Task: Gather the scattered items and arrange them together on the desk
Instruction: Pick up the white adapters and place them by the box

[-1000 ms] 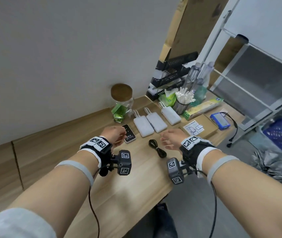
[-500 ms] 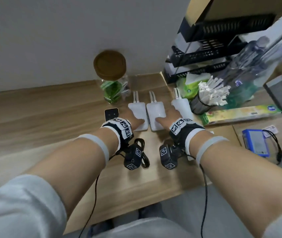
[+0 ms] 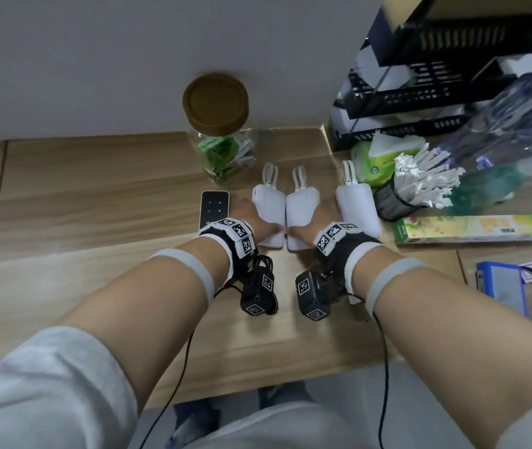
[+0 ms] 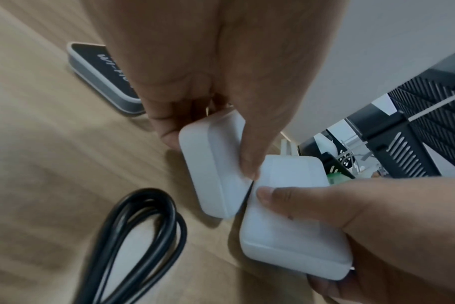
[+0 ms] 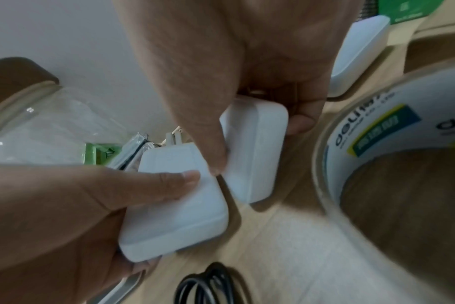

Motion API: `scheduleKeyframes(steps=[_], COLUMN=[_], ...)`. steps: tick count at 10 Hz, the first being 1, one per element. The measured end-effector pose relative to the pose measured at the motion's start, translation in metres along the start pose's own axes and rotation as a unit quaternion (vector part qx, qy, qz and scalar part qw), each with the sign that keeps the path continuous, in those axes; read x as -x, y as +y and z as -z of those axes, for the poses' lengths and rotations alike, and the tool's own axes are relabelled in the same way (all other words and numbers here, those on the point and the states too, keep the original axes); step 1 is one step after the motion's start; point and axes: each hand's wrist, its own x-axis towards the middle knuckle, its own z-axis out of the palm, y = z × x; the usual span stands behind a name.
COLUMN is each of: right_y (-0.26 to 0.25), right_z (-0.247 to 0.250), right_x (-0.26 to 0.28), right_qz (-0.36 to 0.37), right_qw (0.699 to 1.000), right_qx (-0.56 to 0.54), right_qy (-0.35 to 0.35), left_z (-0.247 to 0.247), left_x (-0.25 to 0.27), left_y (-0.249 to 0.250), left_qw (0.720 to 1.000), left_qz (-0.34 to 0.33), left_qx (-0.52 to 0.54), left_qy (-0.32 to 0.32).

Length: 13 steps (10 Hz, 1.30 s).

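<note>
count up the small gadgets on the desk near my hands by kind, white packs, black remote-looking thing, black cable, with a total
white power banks: 3, left hand grips one, right hand grips one, one lies apart to the right
black flat device with lit icons: 1
coiled black cable: 1
total: 5

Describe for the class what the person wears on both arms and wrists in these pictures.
Each wrist carries a black strap with white square-patterned marker tiles, left and right. A small black camera block with the same markers hangs below each wrist, trailing a thin black cable. Pale grey elastic bands circle both forearms, and light grey sleeves are pushed up.
</note>
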Motion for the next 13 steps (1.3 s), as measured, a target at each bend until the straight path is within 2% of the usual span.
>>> scheduleKeyframes(steps=[1,2,3,4,5,6,8,11,13], right_y=[-0.007,-0.013,-0.054,-0.097,-0.136,-0.182,-0.29,-0.435,-0.532], right_z=[-0.014,-0.03,-0.031,-0.047,-0.082,-0.125,-0.235,-0.384,-0.463], right_x=[-0.005,-0.011,0.042,0.089,0.119,0.162,0.252,0.361,0.413], right_qz=[-0.009,-0.002,0.011,-0.013,-0.026,-0.013,0.065,0.16,0.182], right_qw=[0.998,0.992,0.969,0.92,0.883,0.888,0.898,0.909,0.904], right_qx=[-0.05,-0.121,-0.24,-0.38,-0.456,-0.452,-0.404,-0.269,-0.228], right_qy=[-0.024,-0.026,-0.061,-0.097,-0.107,-0.09,-0.159,-0.275,-0.314], left_z=[-0.002,0.02,0.052,0.09,0.128,0.162,0.223,0.266,0.299], left_x=[0.004,0.026,0.05,0.077,0.107,0.141,0.218,0.321,0.351], left_y=[-0.027,-0.056,-0.096,-0.152,-0.221,-0.302,-0.473,-0.67,-0.77], left_qw=[0.999,0.988,0.955,0.921,0.9,0.873,0.809,0.722,0.676], left_qz=[0.009,-0.001,0.007,0.014,0.042,0.056,0.062,0.102,0.129], left_qx=[0.051,0.156,0.297,0.389,0.433,0.479,0.562,0.624,0.651], left_qy=[0.005,-0.009,-0.023,-0.013,0.029,0.072,0.161,0.28,0.319])
